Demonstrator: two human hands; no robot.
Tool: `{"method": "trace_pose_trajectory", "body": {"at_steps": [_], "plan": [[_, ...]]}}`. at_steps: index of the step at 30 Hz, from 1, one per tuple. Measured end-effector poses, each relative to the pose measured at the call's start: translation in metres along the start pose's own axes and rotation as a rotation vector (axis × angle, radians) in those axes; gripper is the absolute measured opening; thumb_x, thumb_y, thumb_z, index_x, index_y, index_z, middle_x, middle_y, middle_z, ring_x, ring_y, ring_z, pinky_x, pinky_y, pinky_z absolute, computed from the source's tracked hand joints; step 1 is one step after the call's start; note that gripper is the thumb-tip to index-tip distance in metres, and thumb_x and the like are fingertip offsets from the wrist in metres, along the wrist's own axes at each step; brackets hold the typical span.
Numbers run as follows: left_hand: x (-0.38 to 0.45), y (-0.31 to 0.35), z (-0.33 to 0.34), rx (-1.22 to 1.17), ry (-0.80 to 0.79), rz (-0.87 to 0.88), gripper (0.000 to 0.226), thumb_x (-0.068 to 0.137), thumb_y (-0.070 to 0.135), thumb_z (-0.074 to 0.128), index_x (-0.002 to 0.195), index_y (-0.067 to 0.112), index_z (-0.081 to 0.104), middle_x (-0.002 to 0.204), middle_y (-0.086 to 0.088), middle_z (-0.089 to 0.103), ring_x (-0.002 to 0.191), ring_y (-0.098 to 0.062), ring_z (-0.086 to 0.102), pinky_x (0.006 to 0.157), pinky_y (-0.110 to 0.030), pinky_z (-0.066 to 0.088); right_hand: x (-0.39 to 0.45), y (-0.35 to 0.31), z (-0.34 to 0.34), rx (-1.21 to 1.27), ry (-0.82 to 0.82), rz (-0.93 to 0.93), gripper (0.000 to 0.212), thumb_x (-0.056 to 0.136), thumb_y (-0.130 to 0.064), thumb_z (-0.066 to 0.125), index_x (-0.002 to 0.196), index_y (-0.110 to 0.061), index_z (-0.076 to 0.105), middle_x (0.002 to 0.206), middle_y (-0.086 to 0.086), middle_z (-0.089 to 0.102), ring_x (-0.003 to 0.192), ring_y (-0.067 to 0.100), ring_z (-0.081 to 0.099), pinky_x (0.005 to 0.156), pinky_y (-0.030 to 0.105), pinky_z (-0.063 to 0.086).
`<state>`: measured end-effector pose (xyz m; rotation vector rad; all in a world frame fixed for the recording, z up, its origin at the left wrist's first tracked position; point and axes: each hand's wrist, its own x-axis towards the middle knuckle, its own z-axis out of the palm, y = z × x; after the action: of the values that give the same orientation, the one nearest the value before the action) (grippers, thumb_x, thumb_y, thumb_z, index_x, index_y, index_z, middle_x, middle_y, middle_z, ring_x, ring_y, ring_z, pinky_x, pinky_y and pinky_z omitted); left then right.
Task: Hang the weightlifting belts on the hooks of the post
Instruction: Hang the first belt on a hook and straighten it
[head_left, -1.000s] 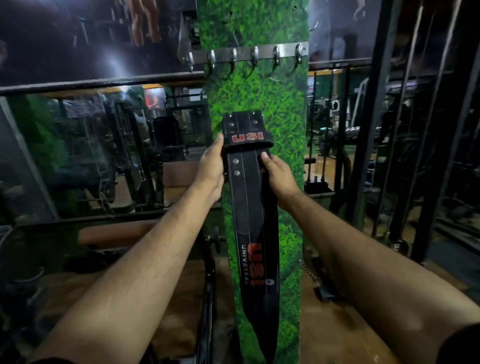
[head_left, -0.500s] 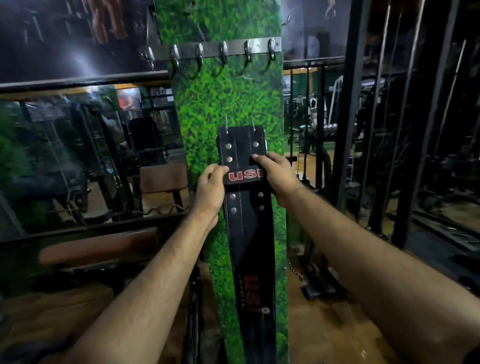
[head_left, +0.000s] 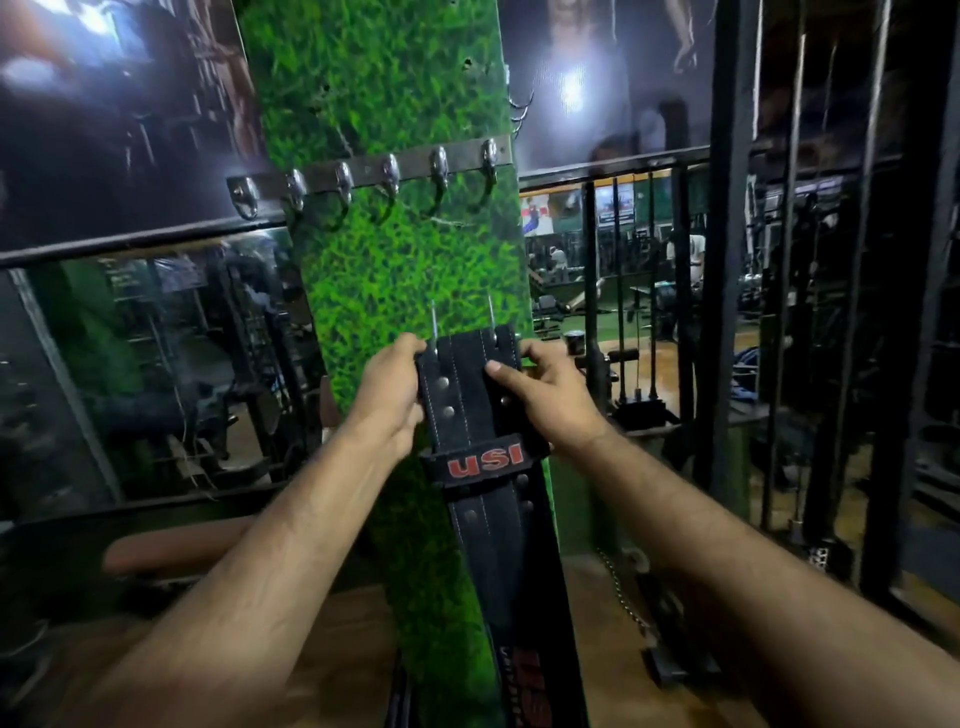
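A dim gym with black racks and mirrors surrounds a post (head_left: 395, 270) covered in green grass-print. A metal rail of hooks (head_left: 389, 179) crosses it at 12 o'clock, bare. Below, the left hand (head_left: 387, 397) and right hand (head_left: 550, 400) are each clamped on an edge of the black belt (head_left: 475, 415), held upright against the post, its tail hanging toward 6 o'clock.

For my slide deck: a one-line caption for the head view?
Both hands, left and right, hold a black belt upright below the post's empty hooks.
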<state>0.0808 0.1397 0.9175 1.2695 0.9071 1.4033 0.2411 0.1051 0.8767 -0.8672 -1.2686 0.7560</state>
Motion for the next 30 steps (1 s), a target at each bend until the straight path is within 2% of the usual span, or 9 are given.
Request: {"method": "trace_pose_trajectory", "body": {"at_steps": [5,8,11,17,20,22,24,27,30], "plan": [[0.01,0.024,0.006,0.007,-0.099,0.265,0.034,0.098,-0.003,0.04,0.097,0.018,0.066,0.109,-0.003,0.072,0.087,-0.017,0.066,0.064,-0.035,0.058,0.019,-0.021,-0.005,-0.078,-0.01,-0.137,0.024,0.1,-0.026,0.063,0.12,-0.013,0.057,0.106,0.013,0.076,0.091,0.034,0.076,0.07,0.051,0.064],[0.016,0.027,0.016,-0.11,-0.09,0.35,0.027,0.102,0.0,0.047,0.111,0.024,0.055,0.113,-0.008,0.073,0.091,-0.017,0.069,0.065,-0.033,0.059,0.036,-0.032,-0.008,-0.035,0.016,-0.184,0.019,0.102,-0.021,0.06,0.116,-0.009,0.056,0.105,0.01,0.076,0.085,0.022,0.076,0.061,0.036,0.06],[0.022,0.035,0.031,-0.132,-0.027,0.282,0.013,0.104,0.016,0.053,0.113,0.024,0.058,0.095,-0.003,0.074,0.07,-0.015,0.068,0.05,-0.028,0.055,0.052,-0.045,-0.012,-0.031,0.032,-0.228,0.013,0.102,-0.019,0.059,0.111,-0.01,0.055,0.101,0.007,0.073,0.079,0.011,0.072,0.056,0.024,0.055],[0.054,0.077,0.067,-0.042,-0.006,0.34,0.022,0.104,0.025,0.053,0.09,0.019,0.069,0.09,-0.005,0.073,0.062,-0.014,0.065,0.045,-0.027,0.053,0.102,-0.076,-0.025,-0.025,0.076,-0.292,0.014,0.102,-0.02,0.059,0.112,-0.011,0.057,0.103,0.01,0.074,0.084,0.017,0.072,0.068,0.032,0.06],[0.071,0.093,0.082,0.029,0.05,0.396,0.026,0.104,0.025,0.054,0.085,0.017,0.07,0.095,-0.013,0.075,0.073,-0.022,0.067,0.061,-0.037,0.059,0.126,-0.09,-0.03,-0.044,0.093,-0.268,0.021,0.102,-0.023,0.059,0.112,-0.005,0.055,0.101,0.019,0.073,0.079,0.026,0.069,0.069,0.044,0.059],[0.082,0.099,0.09,0.068,0.074,0.417,0.027,0.104,0.023,0.054,0.084,0.015,0.071,0.088,-0.011,0.074,0.069,-0.02,0.067,0.061,-0.032,0.06,0.139,-0.094,-0.035,-0.041,0.096,-0.243,0.022,0.102,-0.023,0.059,0.112,-0.003,0.055,0.105,0.025,0.072,0.081,0.031,0.067,0.075,0.052,0.058],[0.095,0.102,0.096,0.084,0.099,0.416,0.026,0.103,0.021,0.055,0.085,0.013,0.071,0.081,-0.008,0.072,0.062,-0.017,0.065,0.054,-0.027,0.056,0.15,-0.093,-0.037,-0.03,0.081,-0.207,0.017,0.102,-0.022,0.059,0.109,-0.007,0.057,0.1,0.021,0.071,0.082,0.03,0.068,0.073,0.049,0.059],[0.119,0.093,0.095,0.136,0.115,0.368,0.029,0.101,0.024,0.058,0.078,0.012,0.071,0.083,-0.012,0.075,0.072,-0.023,0.068,0.068,-0.035,0.057,0.163,-0.082,-0.041,-0.024,0.085,-0.15,0.023,0.101,-0.023,0.061,0.111,-0.003,0.059,0.101,0.02,0.073,0.083,0.028,0.071,0.067,0.04,0.061],[0.129,0.072,0.089,0.154,0.108,0.304,0.03,0.1,0.028,0.06,0.077,0.011,0.069,0.078,-0.009,0.073,0.069,-0.022,0.066,0.067,-0.031,0.054,0.158,-0.063,-0.045,0.013,0.056,-0.057,0.018,0.101,-0.027,0.061,0.099,-0.009,0.059,0.086,0.01,0.071,0.067,0.019,0.068,0.056,0.031,0.058]]}}
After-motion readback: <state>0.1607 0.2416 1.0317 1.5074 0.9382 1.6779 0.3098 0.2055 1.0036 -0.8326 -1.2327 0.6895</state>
